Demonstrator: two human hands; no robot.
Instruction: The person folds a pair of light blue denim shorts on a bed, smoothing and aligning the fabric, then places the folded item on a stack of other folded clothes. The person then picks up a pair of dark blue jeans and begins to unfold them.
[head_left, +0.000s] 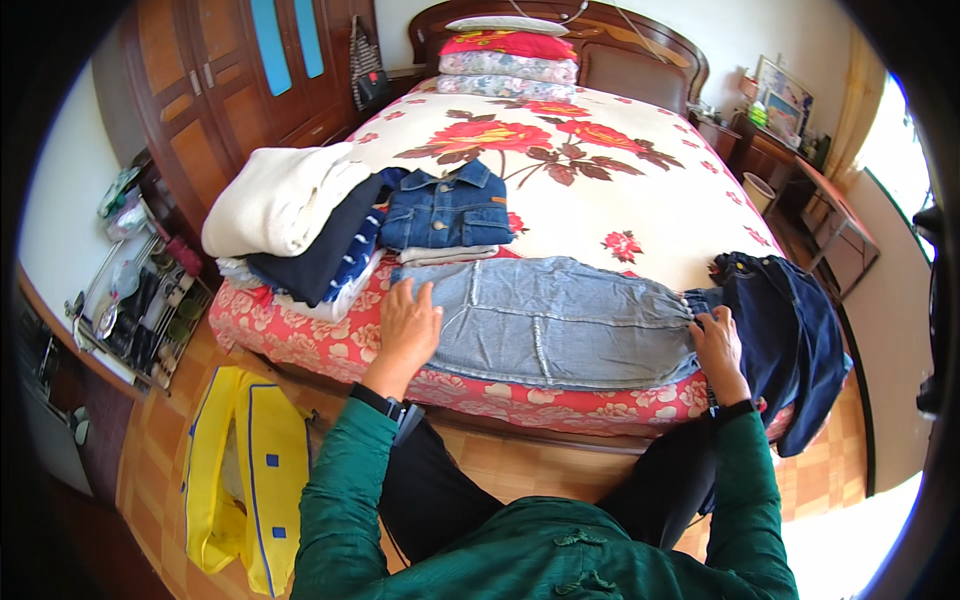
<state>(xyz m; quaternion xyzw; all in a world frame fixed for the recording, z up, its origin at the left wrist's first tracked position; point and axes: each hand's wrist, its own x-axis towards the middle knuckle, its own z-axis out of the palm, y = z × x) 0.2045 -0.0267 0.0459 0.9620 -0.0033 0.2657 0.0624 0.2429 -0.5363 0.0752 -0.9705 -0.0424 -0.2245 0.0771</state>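
A faded light-blue denim garment (570, 322) lies flat along the bed's foot edge, seams showing and its right end gathered. My left hand (411, 322) rests at its left end, fingers spread and slightly bent. At the gathered end, my right hand (721, 349) touches the fabric; whether it pinches the cloth is unclear. Just right of that hand, dark-blue denim clothing (784, 330) lies loosely and hangs over the bed's corner. Beyond my left hand is a folded denim jacket (450, 206), on top of a folded light-grey cloth (448, 256).
A pile of folded clothes, topped by a cream knit (277, 199), stands at the bed's left corner. A yellow fabric bag (255, 465) gapes on the floor. Folded bedding (506, 71) is stacked near the headboard. A shoe rack (154, 307) stands left; a folding table (836, 214) stands right.
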